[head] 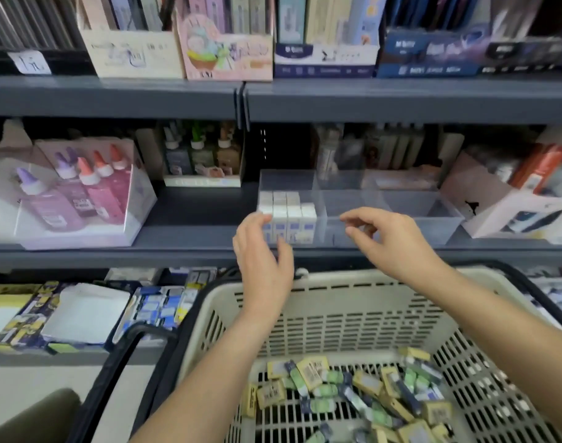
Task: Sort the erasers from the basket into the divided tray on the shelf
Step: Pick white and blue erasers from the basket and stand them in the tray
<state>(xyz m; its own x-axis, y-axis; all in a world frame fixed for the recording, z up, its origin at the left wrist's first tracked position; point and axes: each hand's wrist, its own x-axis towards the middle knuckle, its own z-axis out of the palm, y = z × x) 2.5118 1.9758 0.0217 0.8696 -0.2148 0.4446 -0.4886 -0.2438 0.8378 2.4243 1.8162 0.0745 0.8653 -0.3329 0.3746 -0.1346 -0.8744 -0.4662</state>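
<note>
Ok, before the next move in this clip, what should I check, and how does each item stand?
1. Unsorted erasers in the basket: ok, plenty there.
2. Free compartments in the divided tray: ok, only the front-left one holds white erasers.
3. left hand empty: ok, fingers relaxed at the tray's left corner.
4. right hand holding an eraser: cannot tell, too blurred.
5. Tray fully on the shelf: ok.

Both arms reach forward, left hand [264, 254] and right hand [390, 241] raised, fingers loosely curled.
</note>
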